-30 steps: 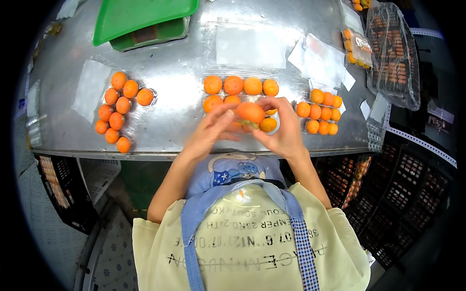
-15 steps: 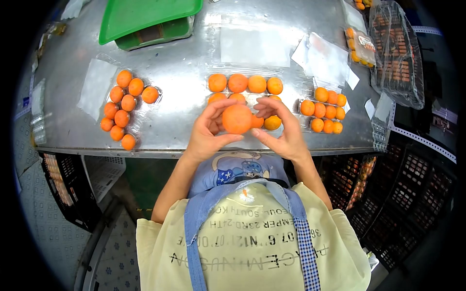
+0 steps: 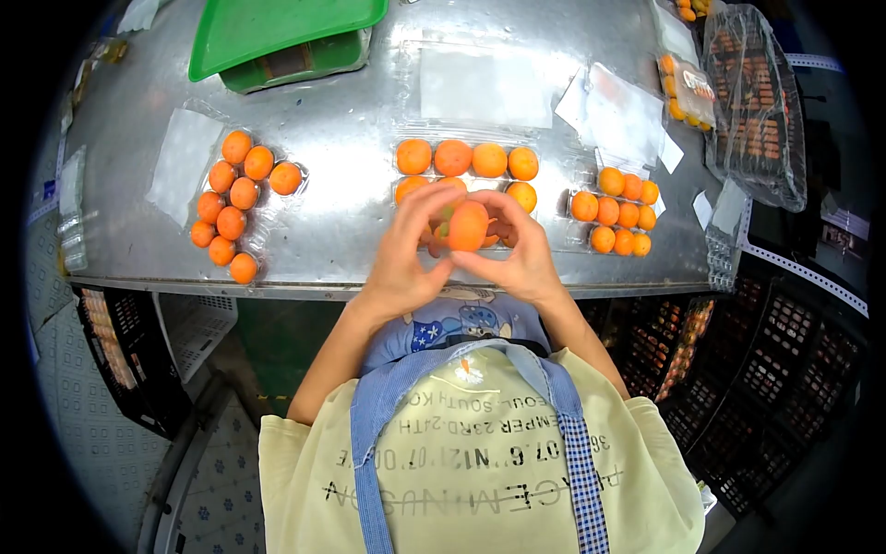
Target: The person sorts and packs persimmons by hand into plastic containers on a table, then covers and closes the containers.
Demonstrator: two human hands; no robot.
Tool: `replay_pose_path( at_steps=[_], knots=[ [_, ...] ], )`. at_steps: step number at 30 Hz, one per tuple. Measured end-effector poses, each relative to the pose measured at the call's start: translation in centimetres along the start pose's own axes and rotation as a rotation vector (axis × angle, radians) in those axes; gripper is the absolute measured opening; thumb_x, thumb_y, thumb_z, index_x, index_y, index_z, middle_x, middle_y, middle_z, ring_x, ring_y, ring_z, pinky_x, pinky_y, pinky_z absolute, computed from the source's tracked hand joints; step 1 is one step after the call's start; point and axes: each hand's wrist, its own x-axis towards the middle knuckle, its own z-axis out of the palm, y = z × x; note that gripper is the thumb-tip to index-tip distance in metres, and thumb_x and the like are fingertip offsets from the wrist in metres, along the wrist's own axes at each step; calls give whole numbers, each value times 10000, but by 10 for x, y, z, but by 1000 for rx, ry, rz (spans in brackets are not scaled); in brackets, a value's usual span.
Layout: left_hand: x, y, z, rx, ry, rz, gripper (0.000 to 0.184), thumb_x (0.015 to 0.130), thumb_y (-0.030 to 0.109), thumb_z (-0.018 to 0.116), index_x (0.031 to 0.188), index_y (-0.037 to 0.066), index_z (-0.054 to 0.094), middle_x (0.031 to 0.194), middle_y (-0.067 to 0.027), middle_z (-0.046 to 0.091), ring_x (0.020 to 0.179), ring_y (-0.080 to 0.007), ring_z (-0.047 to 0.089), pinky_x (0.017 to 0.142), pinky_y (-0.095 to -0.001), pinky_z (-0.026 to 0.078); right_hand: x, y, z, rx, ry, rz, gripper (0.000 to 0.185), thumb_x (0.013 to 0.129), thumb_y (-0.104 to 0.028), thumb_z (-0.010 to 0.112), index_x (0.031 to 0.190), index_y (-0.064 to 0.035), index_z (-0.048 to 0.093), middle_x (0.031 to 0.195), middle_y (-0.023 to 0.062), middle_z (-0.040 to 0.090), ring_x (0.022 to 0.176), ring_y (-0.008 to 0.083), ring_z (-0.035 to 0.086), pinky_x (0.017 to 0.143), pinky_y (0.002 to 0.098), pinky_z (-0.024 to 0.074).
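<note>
An orange fruit [image 3: 468, 226] is held up between my two hands, over the near part of the middle clear tray. My left hand [image 3: 413, 247] curls around its left side, fingers bent. From the right, my right hand [image 3: 519, 251] closes on the same fruit with thumb and fingertips. Behind them, the middle tray's far row holds several orange fruits [image 3: 452, 158], and a second row is partly hidden by my fingers.
Fruit fills a clear tray [image 3: 245, 193] at left and another [image 3: 607, 211] at right. A green tray [image 3: 286, 32], white sheets [image 3: 485, 88] and a wrapped black crate [image 3: 755, 106] lie on the metal table [image 3: 351, 111]. Black crates [image 3: 784, 369] stand below right.
The held fruit has been turned and shifted slightly right. My hands have come closer together around it. Half a second before, its smooth face was toward me; a second before, its green stem showed below.
</note>
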Motion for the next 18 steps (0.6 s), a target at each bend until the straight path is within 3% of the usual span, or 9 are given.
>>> replay_pose_path(
  at_steps=[2,5,8,11,14,18],
  knots=[
    [-3,-4,-4,-215,-52,-123,619,776,17,646,1344,78,407,1353,-106,418,1127,-216,526,840,-312,483,-1,-3,-2,6,10,-10,593,696,-116,792,1207,-25,503,1099,109,578,1003,184,602,807,317,513],
    [-4,-9,-14,-632,-166,-306,626,817,74,652,1374,66,366,1356,-113,414,1150,-203,512,859,-314,481,-1,-9,-1,-155,26,-75,569,686,-89,790,1186,-30,526,1122,108,587,1021,211,600,820,333,509],
    [-2,-12,-15,-748,-165,-434,587,855,124,662,1363,46,378,1329,-114,426,1103,-192,539,881,-321,487,3,-14,4,-381,13,-283,555,668,-79,795,1163,-34,549,1150,113,592,1040,251,594,837,350,501],
    [-2,-17,-13,-775,-182,-469,582,848,107,669,1355,37,391,1329,-101,440,1129,-191,533,908,-319,478,5,-14,4,-455,-76,-349,595,665,-48,794,1197,-31,529,1202,127,553,1120,229,537,910,350,459],
    [-5,-13,-14,-762,-148,-361,592,818,38,681,1343,30,408,1318,-91,469,1160,-190,518,939,-324,469,6,-14,2,-470,-108,-407,597,675,-86,790,1210,-41,529,1204,125,569,1082,264,566,911,370,450],
    [-13,-5,-3,-633,3,-187,705,697,-68,734,1323,12,420,1276,-112,504,1142,-202,533,959,-339,458,-4,-17,-8,-80,-143,-195,663,725,-124,770,1298,-33,446,1277,102,506,1116,207,518,922,337,425]
  ],
)
